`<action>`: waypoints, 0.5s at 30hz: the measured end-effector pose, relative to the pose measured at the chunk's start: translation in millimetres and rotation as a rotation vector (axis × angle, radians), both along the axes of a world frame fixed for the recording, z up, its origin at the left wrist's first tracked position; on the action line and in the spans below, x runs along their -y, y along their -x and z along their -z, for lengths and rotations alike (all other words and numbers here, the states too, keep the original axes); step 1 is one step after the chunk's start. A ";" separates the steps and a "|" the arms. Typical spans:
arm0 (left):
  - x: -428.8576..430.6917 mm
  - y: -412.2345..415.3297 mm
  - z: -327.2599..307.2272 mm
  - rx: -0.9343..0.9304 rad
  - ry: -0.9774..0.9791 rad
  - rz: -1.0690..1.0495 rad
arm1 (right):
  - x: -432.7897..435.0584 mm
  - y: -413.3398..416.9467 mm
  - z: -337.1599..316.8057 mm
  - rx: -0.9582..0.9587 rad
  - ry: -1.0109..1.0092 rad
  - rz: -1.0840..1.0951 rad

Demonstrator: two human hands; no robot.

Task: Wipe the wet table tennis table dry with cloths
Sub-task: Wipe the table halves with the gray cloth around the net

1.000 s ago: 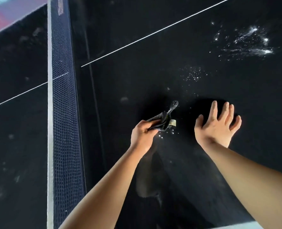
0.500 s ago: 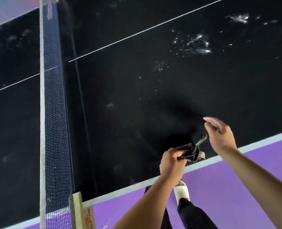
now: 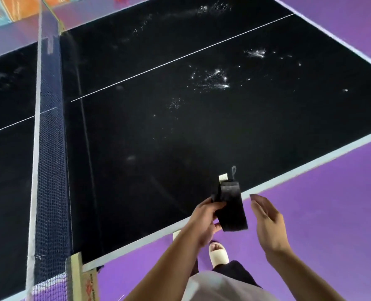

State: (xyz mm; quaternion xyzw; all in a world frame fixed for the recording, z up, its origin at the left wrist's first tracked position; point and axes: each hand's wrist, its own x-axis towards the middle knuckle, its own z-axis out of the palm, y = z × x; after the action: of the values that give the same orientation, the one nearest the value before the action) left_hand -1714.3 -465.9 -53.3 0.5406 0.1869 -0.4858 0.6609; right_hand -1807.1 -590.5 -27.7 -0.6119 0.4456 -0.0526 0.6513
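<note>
The black table tennis table [image 3: 202,127] fills most of the view, with water droplets [image 3: 212,79] scattered across its right half. My left hand [image 3: 204,218] grips a folded black cloth [image 3: 231,205] with a white tag and a small loop at its top end, held in the air over the table's near edge. My right hand [image 3: 267,220] hovers just right of the cloth with straight fingers, apart from it and holding nothing.
The dark net [image 3: 50,148] with a white top band crosses the table on the left, ending at a post clamp [image 3: 78,270]. Purple floor [image 3: 321,203] lies right of and below the table. My foot in a white slipper [image 3: 218,254] stands below my hands.
I have stepped back from the table, so more of it and the floor shows. The cloth came off the surface and now hangs flatter in my left hand. My right hand lifted off the table.
</note>
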 end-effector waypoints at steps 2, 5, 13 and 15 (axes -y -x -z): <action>-9.2 -6.0 -13.6 0.018 0.051 0.000 | -2.4 -9.3 -11.6 0.033 -0.087 -0.039; -22.7 -12.0 -27.0 0.083 0.026 -0.084 | -8.6 -26.8 -21.7 0.066 -0.055 -0.112; -83.3 -33.6 -65.6 0.353 0.082 0.227 | -64.6 -85.0 -23.9 -0.024 -0.378 -0.402; -106.0 -41.3 -63.8 0.340 0.043 0.244 | -76.8 -101.7 -13.8 -0.130 -0.367 -0.431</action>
State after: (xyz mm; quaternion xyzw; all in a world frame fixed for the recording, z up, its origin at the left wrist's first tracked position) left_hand -1673.0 -359.9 10.5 0.6192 -0.0044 -0.4680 0.6305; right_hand -1705.4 -513.7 -14.0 -0.5665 0.3482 0.2077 0.7174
